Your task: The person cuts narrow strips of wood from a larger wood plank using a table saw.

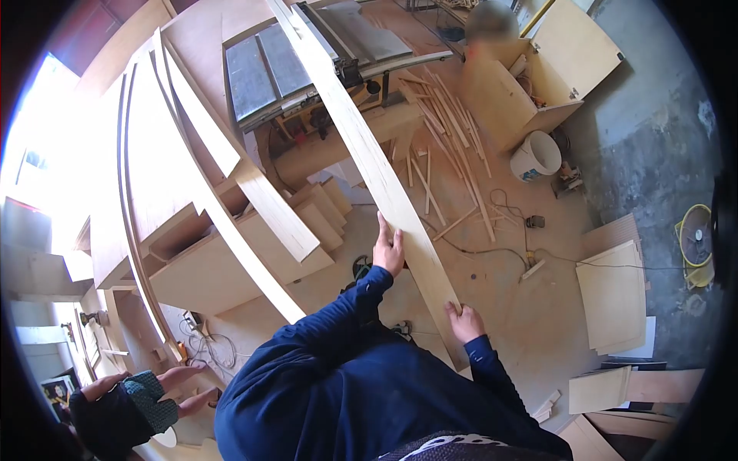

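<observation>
A long, pale wooden board [367, 154] runs from near my body up and away across the table saw [255, 75]. My left hand [389, 250] grips its left edge, thumb and fingers around it, the underside fingers hidden. Farther down and to the right, my right hand [465, 323] is closed on the right edge near the board's near end. The far end of the board leaves the top of the view.
More long strips [231, 230] lie on a workbench at left. Scrap sticks [453, 131], a white bucket [536, 156] and a cable lie on the floor. Plywood sheets [613, 296] and a yellow fan [696, 238] are at right. One person [123, 403] stands lower left, another [492, 84] at the back.
</observation>
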Demonstrator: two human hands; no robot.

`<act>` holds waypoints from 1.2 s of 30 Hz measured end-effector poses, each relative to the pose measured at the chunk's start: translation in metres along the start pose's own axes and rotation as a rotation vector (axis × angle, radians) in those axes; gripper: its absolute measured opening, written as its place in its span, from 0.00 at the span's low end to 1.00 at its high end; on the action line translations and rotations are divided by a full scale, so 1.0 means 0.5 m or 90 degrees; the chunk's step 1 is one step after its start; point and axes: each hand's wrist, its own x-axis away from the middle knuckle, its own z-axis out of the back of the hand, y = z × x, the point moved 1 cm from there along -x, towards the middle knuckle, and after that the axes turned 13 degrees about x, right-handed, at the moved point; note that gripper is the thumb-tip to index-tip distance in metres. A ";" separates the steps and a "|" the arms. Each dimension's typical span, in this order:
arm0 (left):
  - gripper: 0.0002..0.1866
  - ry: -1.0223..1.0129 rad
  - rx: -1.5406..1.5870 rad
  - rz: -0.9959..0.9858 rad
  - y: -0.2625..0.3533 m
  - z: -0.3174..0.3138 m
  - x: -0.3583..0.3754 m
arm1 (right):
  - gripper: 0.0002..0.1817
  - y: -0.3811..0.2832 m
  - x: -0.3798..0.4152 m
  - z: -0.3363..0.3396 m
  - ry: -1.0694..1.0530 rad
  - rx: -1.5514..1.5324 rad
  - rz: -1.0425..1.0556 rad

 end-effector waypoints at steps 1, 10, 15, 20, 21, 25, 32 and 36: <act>0.37 0.002 -0.002 0.000 -0.008 0.001 0.004 | 0.35 0.009 -0.004 0.002 -0.018 0.011 0.047; 0.35 -0.037 0.163 0.123 0.023 0.003 -0.013 | 0.23 0.197 0.145 -0.038 -0.271 -0.325 0.005; 0.35 -0.013 0.082 0.083 0.024 0.010 -0.047 | 0.25 0.155 0.127 -0.058 -0.006 -0.178 0.047; 0.35 0.005 0.073 0.042 -0.035 0.024 -0.171 | 0.28 0.090 0.043 -0.058 0.132 -0.081 0.132; 0.35 0.011 0.012 0.015 -0.005 0.037 -0.191 | 0.29 0.066 0.025 -0.048 0.113 -0.106 0.115; 0.34 0.017 0.046 0.031 -0.001 0.060 -0.304 | 0.31 -0.013 -0.056 -0.039 0.103 -0.147 0.103; 0.35 0.050 -0.045 0.036 -0.007 0.101 -0.486 | 0.33 -0.144 -0.182 -0.009 0.082 -0.178 0.076; 0.35 0.057 -0.058 0.046 -0.007 0.127 -0.599 | 0.35 -0.211 -0.269 -0.010 0.105 -0.178 0.092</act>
